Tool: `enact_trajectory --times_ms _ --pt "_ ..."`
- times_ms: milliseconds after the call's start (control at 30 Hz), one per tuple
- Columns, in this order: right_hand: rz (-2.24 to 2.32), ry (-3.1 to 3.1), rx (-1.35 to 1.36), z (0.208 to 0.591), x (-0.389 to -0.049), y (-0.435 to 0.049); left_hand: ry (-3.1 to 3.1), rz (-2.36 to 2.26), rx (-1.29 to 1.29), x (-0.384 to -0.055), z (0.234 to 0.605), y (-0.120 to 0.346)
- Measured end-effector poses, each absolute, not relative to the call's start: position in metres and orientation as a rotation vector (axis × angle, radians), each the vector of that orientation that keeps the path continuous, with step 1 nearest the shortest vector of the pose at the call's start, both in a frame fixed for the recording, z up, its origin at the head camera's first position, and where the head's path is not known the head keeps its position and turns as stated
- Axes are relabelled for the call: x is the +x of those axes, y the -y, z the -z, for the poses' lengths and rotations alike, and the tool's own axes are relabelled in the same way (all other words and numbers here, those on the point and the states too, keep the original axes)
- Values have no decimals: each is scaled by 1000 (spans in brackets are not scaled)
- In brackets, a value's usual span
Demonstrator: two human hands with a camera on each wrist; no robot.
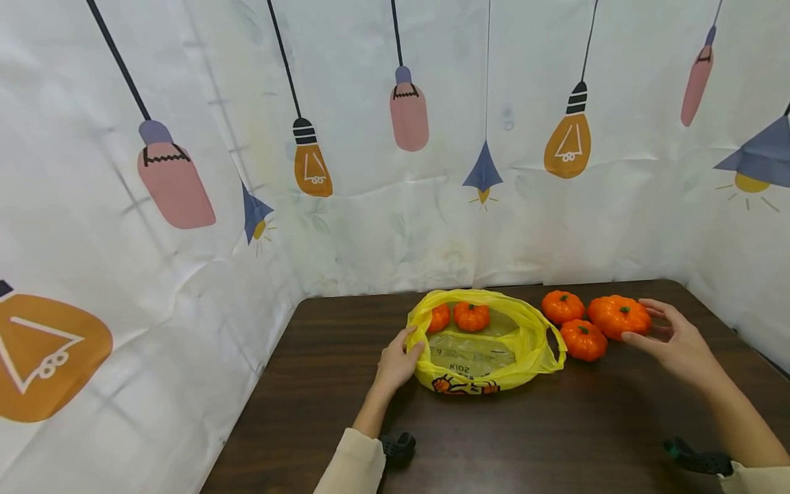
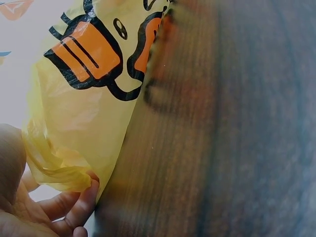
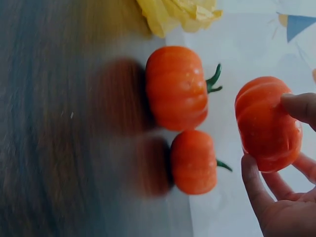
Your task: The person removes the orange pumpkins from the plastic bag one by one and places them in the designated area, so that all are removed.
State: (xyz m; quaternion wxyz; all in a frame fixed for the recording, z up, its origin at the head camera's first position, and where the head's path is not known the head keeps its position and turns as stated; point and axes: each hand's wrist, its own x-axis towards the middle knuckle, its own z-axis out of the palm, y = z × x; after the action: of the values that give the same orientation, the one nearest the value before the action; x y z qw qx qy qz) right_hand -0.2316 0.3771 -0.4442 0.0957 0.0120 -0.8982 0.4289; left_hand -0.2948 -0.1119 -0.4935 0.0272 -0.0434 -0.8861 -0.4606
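Yellow bag: open on the tabletop; left grip pinches its edge.
Inside: two orange pumpkins, seemingly done.
Right grip: grasps another pumpkin, not yet inside.
Left to do: two outside pumpkins, beside the bag.

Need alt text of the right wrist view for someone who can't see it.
A right hand holds a glossy orange ribbed pumpkin. Two more green-stemmed orange pumpkins rest on the dark wood-grain table, with a yellow plastic bag partly visible at top.
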Motion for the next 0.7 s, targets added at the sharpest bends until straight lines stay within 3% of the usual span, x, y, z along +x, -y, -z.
enact_trajectory --times_ms 700 --pt "-1251 2774 -24 467 -222 -416 2742 1418 -122 -295 493 111"
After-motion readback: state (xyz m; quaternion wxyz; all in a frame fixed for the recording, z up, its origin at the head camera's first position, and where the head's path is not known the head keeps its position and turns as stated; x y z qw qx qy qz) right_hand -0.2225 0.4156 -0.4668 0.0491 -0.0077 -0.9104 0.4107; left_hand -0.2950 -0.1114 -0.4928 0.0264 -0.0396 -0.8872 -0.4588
